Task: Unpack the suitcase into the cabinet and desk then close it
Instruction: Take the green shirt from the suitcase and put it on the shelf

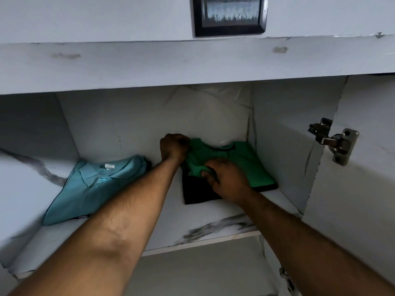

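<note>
Green shirt (pixel 245 163) with dark collar trim, folded atop black garment (pixel 196 193)

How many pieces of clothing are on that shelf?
3: a light blue polo shirt on the left, a green shirt held by both hands, and a black garment beneath it; more may be hidden.

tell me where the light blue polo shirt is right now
In the head view, the light blue polo shirt lies folded on the left side of the cabinet shelf, left of the green shirt that both hands hold.
</note>
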